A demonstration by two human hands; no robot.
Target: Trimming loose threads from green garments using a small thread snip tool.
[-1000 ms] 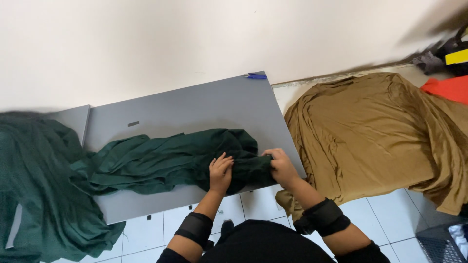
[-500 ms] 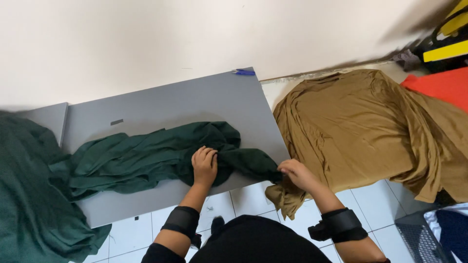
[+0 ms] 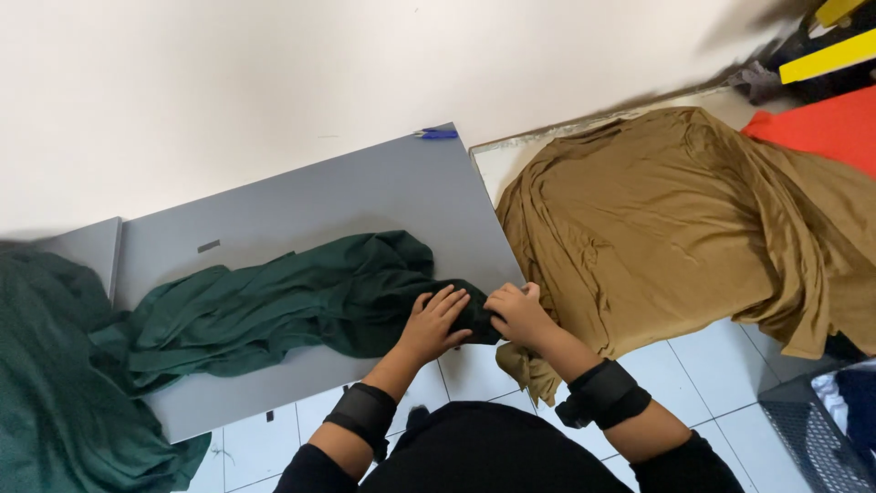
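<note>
Left hand pressed flat on the green cloth to pin it to the grey board, right hand pinching its near end, apparently to pull it taut; tan cloth just beside.

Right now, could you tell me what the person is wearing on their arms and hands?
Both hands, the left hand and the right hand, are bare, with no gloves. Each forearm carries a wide black band: the left band and the right band. Black sleeves begin near the elbows.
</note>
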